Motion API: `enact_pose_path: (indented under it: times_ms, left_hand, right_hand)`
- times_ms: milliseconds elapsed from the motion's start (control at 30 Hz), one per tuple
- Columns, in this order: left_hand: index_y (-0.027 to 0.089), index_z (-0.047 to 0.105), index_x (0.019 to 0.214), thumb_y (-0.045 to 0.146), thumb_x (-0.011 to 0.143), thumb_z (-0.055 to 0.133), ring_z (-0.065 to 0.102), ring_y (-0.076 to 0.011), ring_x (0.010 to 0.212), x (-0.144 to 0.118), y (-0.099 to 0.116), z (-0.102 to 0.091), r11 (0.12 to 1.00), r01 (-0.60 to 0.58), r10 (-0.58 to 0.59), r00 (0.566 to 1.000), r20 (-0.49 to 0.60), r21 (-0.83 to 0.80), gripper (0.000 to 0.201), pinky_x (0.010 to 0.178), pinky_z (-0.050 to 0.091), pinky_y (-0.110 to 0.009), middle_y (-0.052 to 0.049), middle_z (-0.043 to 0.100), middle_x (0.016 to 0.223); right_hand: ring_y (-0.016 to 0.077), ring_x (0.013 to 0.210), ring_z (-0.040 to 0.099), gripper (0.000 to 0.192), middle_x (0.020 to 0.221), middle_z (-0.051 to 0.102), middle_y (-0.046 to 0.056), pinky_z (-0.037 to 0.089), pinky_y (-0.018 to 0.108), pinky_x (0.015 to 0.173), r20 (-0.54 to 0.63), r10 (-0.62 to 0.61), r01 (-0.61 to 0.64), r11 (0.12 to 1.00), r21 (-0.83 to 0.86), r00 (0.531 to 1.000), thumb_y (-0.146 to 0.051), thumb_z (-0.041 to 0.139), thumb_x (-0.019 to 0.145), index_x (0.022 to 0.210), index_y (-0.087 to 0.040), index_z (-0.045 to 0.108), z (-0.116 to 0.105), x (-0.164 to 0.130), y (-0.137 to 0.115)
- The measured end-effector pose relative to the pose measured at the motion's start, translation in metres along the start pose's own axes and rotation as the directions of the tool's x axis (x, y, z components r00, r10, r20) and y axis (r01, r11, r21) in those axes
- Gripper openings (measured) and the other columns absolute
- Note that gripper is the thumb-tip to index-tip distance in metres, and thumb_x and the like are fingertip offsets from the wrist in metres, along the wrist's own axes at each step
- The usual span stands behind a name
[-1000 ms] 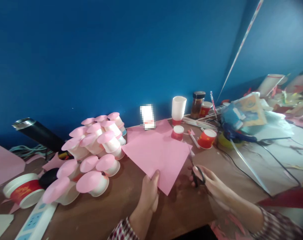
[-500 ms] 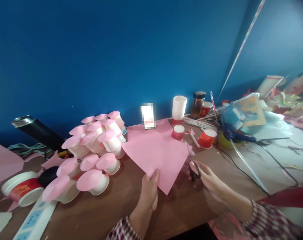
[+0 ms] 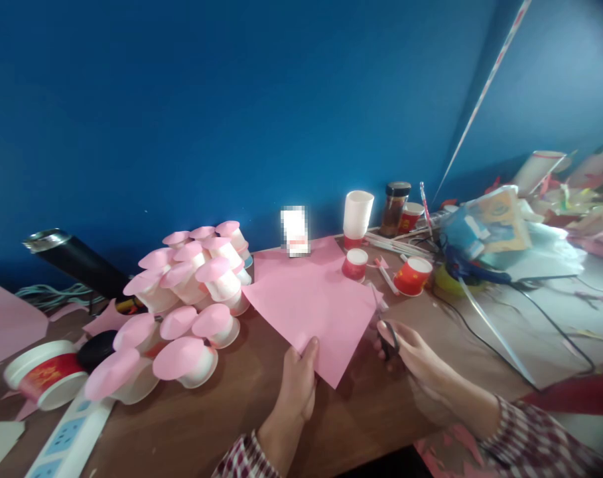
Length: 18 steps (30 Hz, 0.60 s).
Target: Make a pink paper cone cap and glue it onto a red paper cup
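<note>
My left hand [image 3: 300, 380] pinches the near edge of a sheet of pink paper [image 3: 315, 304], thumb on top. The sheet is held at an angle, one corner pointing toward me. At its right side, my right hand [image 3: 406, 346] is closed on the handles of black-handled scissors [image 3: 389, 335]. Their blades point away from me and lie along the paper's right corner; whether they are cutting into it I cannot tell. More pink paper [image 3: 326, 249] lies behind, partly covered by the held sheet.
Left stand several paper cups topped with pink paper cones [image 3: 184, 358], a black flask [image 3: 77, 265] and a white power strip [image 3: 65, 441]. Behind right are stacked white cups [image 3: 358, 212], red cups [image 3: 413, 277], a dark jar [image 3: 395, 209] and plastic bags [image 3: 510, 232]. A blue wall [image 3: 231, 106] closes the back.
Almost nothing differs. The near corner of the pink sheet has shifted very slightly to the right; both hands keep their hold.
</note>
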<state>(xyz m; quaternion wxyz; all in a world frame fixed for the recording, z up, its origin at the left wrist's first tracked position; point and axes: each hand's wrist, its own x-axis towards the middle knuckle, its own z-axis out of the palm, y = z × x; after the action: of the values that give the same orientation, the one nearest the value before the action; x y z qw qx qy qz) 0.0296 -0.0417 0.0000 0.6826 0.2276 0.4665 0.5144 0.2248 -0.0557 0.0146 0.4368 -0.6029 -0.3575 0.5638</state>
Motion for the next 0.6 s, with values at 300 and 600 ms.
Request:
enact_pose_path:
  times_ms: [300, 600]
  left_hand:
    - [0.006, 0.064, 0.102, 0.037, 0.071, 0.071, 0.065, -0.0255, 0.089, 0.003, -0.006, -0.005, 0.998, -0.027, 0.025, 0.999, 0.02, 0.065, 0.044, 0.081, 0.051, -0.036, -0.016, 0.069, 0.096]
    - [0.008, 0.064, 0.105, 0.039, 0.073, 0.069, 0.064, -0.0257, 0.093, 0.003, -0.007, -0.008, 0.993, -0.056, 0.052, 0.998, 0.04, 0.1, 0.045, 0.085, 0.049, -0.036, -0.015, 0.069, 0.099]
  right_hand:
    - [0.0083, 0.05, 0.049, 0.043, 0.057, 0.053, -0.004, 0.041, 0.017, 0.039, -0.019, -0.033, 0.032, 0.999, -0.036, 0.999, -0.06, 0.061, 0.071, 0.074, -0.018, 0.05, 0.006, -0.006, -0.007]
    - [0.0089, 0.049, 0.048, 0.039, 0.057, 0.051, -0.004, 0.039, 0.017, 0.036, -0.052, -0.048, 0.043, 0.995, -0.093, 0.998, -0.056, 0.061, 0.074, 0.075, -0.018, 0.051, 0.001, 0.0, 0.005]
